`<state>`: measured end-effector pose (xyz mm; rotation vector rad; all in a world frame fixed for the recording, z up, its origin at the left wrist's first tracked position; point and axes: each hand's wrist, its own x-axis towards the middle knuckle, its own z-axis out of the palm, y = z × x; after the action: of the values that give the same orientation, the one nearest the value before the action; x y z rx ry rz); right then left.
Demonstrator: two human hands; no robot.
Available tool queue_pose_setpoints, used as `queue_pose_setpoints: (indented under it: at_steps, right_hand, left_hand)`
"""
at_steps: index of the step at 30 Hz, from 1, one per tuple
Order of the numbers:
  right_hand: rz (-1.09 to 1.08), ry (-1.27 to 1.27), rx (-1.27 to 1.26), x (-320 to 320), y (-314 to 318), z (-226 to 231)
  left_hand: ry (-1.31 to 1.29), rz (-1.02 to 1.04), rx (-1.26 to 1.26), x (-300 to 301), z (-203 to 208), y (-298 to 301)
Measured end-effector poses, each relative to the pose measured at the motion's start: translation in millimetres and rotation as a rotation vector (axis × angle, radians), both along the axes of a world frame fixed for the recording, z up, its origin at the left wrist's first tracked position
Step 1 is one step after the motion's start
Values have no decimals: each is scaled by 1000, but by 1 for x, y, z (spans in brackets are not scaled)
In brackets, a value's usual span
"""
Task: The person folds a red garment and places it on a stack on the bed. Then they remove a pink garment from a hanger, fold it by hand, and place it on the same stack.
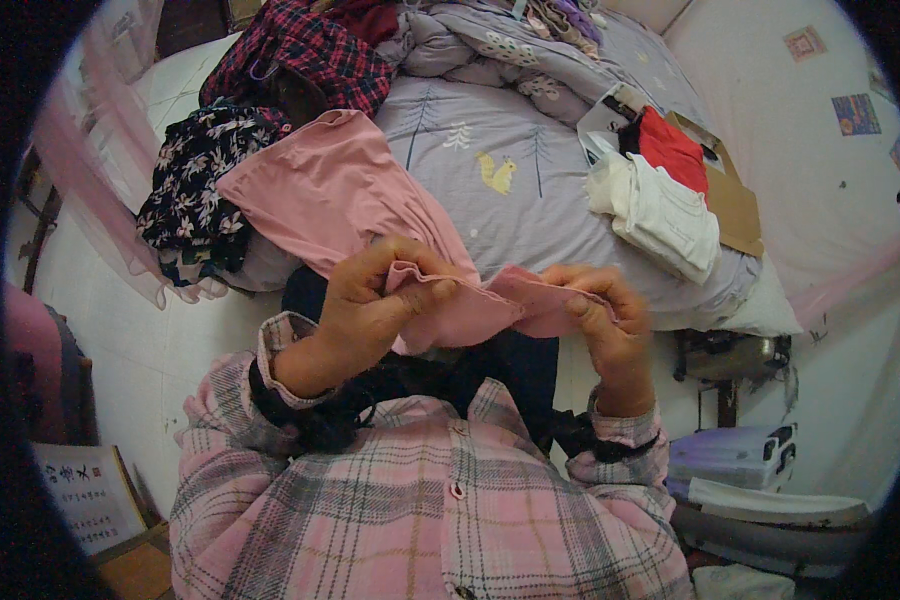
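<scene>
A pink garment [340,185] hangs from my two hands, its hemmed edge stretched between them in front of my chest. Its far part lies over the near left edge of the bed; I cannot tell exactly what kind of garment it is. My left hand [370,305] is closed on the hem, thumb on top and fingers underneath. At the other end of the hem, my right hand [610,325] pinches the cloth between thumb and fingers, slightly blurred. Beside the pink cloth, a black floral garment [205,190] lies at the bed's left corner.
The bed [460,175] has a grey patterned sheet. A red and dark plaid garment [315,55] lies at the far left. On the right sit folded white cloth [660,215], a red cloth [673,150] and a cardboard box [735,205]. Pink netting [105,190] hangs at left.
</scene>
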<state>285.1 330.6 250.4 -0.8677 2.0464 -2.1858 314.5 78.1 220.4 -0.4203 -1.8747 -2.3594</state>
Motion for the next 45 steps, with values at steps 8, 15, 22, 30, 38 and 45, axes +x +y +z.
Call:
queue_pose_setpoints:
  at_steps: [8, 15, 22, 30, 38, 45]
  right_hand:
    - [354, -225, 5, 6, 20, 5]
    - [494, 8, 262, 5, 1, 13]
    - [411, 345, 313, 15, -24, 5]
    - [211, 511, 235, 19, -33, -3]
    - [203, 546, 200, 18, -36, -11]
    - [105, 566, 271, 23, -36, -14]
  left_hand:
    - [75, -165, 61, -9, 14, -19]
    - [-119, -691, 103, -1, 24, -20]
    - [-106, -562, -13, 0, 3, 2]
    - [-371, -562, 173, 2, -3, 9]
    - [-370, -701, 283, 2, -22, 11]
    - [-370, -756, 303, 5, -23, 18]
